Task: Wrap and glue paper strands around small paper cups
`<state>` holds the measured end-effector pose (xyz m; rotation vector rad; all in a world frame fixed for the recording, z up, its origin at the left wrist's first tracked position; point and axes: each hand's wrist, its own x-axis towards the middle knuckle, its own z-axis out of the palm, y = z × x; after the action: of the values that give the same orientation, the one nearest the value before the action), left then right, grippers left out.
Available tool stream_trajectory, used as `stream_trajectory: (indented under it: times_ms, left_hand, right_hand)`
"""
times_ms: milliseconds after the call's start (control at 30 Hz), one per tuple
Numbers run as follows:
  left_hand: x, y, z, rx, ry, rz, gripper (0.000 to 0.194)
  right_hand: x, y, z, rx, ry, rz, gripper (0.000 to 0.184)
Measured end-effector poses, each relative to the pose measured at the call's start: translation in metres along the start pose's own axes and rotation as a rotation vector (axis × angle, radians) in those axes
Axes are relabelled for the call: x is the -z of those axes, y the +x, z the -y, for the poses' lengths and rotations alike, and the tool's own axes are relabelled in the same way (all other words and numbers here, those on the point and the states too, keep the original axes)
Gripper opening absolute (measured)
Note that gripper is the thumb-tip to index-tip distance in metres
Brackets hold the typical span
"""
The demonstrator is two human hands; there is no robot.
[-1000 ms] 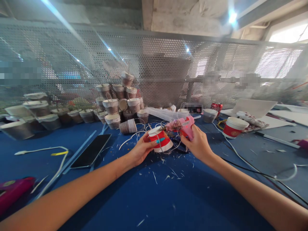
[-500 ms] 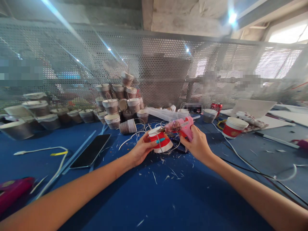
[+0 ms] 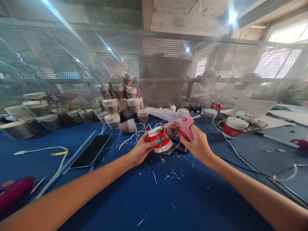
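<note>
Over there the left hand [image 3: 141,149] grips a red-and-white cup [image 3: 166,141], narrow end up, between thumb and fingers; the right hand [image 3: 199,142] is wrapped around a pink glue gun [image 3: 185,126], its nozzle reaching leftward to the cup's top edge, though I can't tell if they touch. I'd hold the cup steady, squeeze lightly, and mind those left fingers near a probably hot tip.
</note>
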<state>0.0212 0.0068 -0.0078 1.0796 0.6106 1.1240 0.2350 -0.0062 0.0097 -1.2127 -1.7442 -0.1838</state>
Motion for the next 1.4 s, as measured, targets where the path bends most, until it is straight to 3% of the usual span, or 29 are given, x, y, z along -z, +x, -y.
stream_trajectory:
  times_ms: [200,1400]
  left_hand:
    - [0.002,0.001,0.001,-0.015,-0.017,0.037,0.045]
    - [0.005,0.002,0.001,0.026,-0.078,-0.047,0.043]
  right_hand:
    - [0.001,0.0,0.001,0.017,0.003,-0.006,0.024]
    - [0.005,0.004,-0.009,0.02,0.001,-0.027,0.019]
